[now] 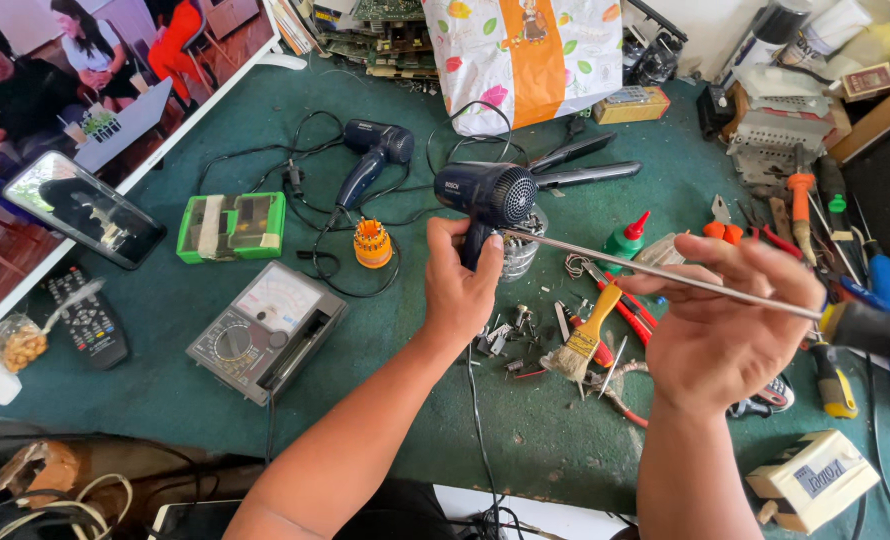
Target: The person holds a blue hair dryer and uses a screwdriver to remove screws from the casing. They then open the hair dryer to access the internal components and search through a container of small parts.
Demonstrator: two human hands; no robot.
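Resting at the frame's lower left, an analog multimeter (265, 330) lies on the green table (165, 300). Just above centre, the left hand (460, 285) grips a dark blue hair dryer (487, 196) by its handle. Right of centre, the right hand (722, 318) closes around a long screwdriver (665, 278), its tip touching the dryer.

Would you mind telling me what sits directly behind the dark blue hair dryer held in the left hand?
Behind the hair dryer, gripped by the left hand, stands a clear jar. Only its right side shows; the dryer's handle and the hand cover the rest, and its contents cannot be made out.
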